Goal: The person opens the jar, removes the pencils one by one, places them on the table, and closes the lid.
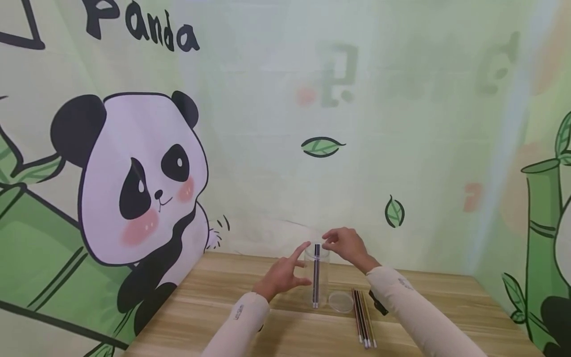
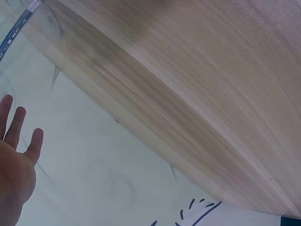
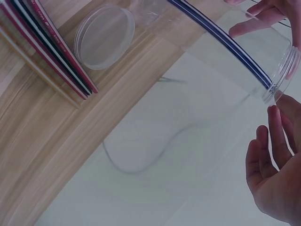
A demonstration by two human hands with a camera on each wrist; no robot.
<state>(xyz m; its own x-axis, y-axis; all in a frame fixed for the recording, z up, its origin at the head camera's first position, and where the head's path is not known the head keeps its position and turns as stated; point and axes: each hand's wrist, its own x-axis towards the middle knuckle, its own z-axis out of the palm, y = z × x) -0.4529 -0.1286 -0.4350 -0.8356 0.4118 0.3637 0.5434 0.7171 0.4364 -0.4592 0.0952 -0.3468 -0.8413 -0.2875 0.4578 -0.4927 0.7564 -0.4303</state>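
Observation:
A clear, tall jar [image 1: 325, 280] stands on the table, with dark blue striped pencils [image 1: 316, 277] upright inside, white-tipped ends down. My left hand [image 1: 283, 275] is at the jar's left side, thumb and fingers spread, the index fingertip right at the rim. On the other side, my right hand [image 1: 348, 245] has its loosely bent fingers at the rim's right edge. The right wrist view shows these right-hand fingertips [image 3: 273, 113] close against the jar's mouth, nothing seen in the hand. In the left wrist view, part of the left hand [image 2: 16, 165] shows with fingers extended.
A round clear lid [image 1: 341, 302] lies flat just right of the jar. Beside it, several loose pencils [image 1: 363, 320] lie together on the wooden table [image 1: 214, 307]. Behind the table hangs a pale green cloth [image 1: 267, 198] printed with a panda.

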